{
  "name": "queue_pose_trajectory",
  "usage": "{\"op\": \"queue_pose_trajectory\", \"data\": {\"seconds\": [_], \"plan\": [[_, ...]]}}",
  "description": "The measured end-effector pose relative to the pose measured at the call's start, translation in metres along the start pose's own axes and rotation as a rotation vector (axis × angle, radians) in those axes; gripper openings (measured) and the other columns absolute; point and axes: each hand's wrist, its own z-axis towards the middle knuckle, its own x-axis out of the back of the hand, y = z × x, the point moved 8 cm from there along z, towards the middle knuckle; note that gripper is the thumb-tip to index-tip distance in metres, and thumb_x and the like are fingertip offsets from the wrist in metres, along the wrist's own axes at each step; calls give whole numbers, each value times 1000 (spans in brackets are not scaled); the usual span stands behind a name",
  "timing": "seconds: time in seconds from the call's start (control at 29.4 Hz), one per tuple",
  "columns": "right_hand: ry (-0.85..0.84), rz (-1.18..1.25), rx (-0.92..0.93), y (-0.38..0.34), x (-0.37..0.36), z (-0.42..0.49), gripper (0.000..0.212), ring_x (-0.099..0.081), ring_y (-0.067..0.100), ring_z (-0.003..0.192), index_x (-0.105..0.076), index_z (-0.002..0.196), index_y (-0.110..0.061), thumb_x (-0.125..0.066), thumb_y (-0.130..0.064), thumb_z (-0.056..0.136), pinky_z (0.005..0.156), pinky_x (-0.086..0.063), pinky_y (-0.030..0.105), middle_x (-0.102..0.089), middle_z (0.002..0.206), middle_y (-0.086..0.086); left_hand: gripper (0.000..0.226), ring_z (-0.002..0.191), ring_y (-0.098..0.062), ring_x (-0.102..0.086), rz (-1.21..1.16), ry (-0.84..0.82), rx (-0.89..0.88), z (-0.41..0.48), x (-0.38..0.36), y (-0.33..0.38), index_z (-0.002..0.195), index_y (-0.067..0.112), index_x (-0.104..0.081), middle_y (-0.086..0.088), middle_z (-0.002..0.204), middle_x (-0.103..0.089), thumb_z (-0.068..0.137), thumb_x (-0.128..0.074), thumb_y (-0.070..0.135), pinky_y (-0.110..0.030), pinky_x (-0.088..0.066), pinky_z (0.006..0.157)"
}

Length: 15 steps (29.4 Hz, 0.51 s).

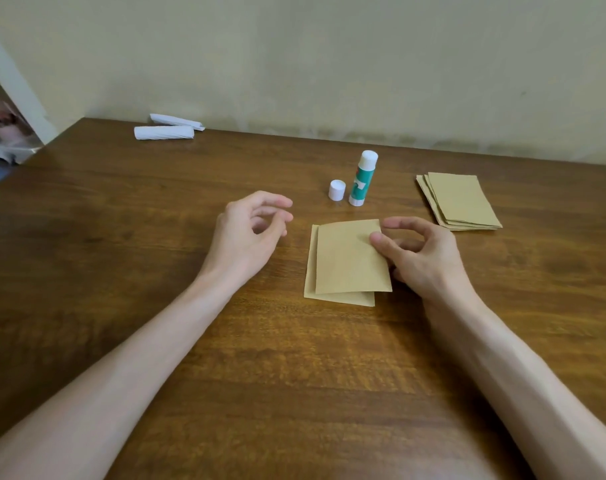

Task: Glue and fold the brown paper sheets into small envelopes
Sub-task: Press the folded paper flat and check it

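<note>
A folded brown paper piece (350,258) lies slightly askew on another brown piece (339,299) at the middle of the wooden table (294,358). My right hand (422,254) pinches the upper piece at its right edge, thumb on top. My left hand (253,233) hovers to the left of the papers with loosely curled fingers, holding nothing. Behind the papers an uncapped green and white glue stick (362,180) stands upright, its white cap (337,189) just left of it. A stack of several flat brown sheets (459,202) lies at the right.
Two white paper rolls (164,131) lie at the table's far left edge near the wall (329,64). The table's left corner drops off beside a doorway with blurred objects.
</note>
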Motion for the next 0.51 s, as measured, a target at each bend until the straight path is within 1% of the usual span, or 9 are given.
{"op": "queue_pose_trajectory", "data": {"seconds": [0.1,0.17,0.24,0.31,0.44,0.51], "plan": [[5,-5,26,-1,-4,-1,30,-72,-2,74,-69,120,-32,-81,-33,92,63,-52,20,-80,83,-11,20,91,-1,-73,0,7,-9,0,1,0,119,25,-73,13,105,-75,103,-64,16,-23,-58,89],[13,-11,42,-1,-5,-1,29,-71,-4,71,-69,119,-32,-80,-34,92,56,-49,15,-80,83,-11,20,94,-3,-73,2,9,-15,0,1,1,118,26,-73,14,105,-76,102,-65,16,-28,-59,93],[26,-32,48,-1,-5,-2,30,-73,-1,76,-69,120,-33,-80,-35,92,60,-50,19,-80,84,-11,21,97,-4,-73,6,7,-20,-1,1,1,117,26,-74,14,104,-76,102,-65,15,-33,-59,95],[36,-56,60,-1,-6,-2,30,-73,3,75,-69,120,-33,-80,-37,92,63,-50,22,-79,84,-10,21,96,-3,-72,9,2,-26,-1,0,1,115,27,-74,14,103,-76,102,-65,13,-36,-60,96],[33,-84,72,0,-7,-2,28,-73,13,67,-69,119,-32,-79,-36,93,52,-51,15,-79,84,-8,23,93,-3,-72,10,-12,-28,-1,-3,1,115,26,-74,14,103,-75,103,-62,10,-36,-60,96],[28,-87,71,0,-7,-2,29,-73,15,68,-68,120,-32,-79,-36,93,49,-50,13,-79,84,-8,23,93,-2,-72,8,-12,-33,-1,-3,0,114,26,-75,14,102,-76,103,-62,10,-37,-60,95]]}}
